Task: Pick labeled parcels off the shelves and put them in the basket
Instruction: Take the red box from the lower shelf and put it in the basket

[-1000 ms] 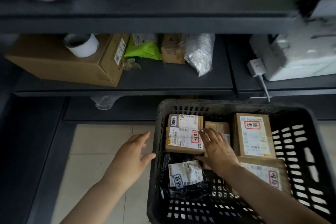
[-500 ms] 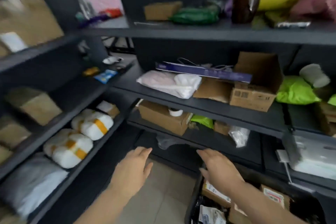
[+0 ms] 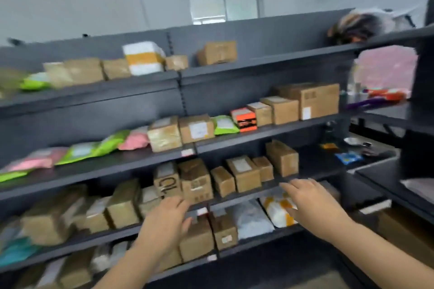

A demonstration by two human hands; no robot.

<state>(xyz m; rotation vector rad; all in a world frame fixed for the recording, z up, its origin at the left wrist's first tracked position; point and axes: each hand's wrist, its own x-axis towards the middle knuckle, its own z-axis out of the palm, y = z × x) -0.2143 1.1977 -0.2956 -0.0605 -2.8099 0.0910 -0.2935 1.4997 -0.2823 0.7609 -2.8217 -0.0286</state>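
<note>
Even, soft daylight, small bright window (image 3: 225,6) high up, heavy motion blur, edges bowed

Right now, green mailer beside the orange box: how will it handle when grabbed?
Green mailer looks like a puffed plastic bag: probably floppy and light, sagging from an edge grip. Its film looks smooth, so maybe slippery. Sitting tight between the brown box and orange box, it may drag on them.

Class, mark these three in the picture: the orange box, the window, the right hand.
orange box (image 3: 243,120): head view, its front face.
window (image 3: 242,6): head view, its right pane.
right hand (image 3: 312,199): head view, back of the hand.
</note>
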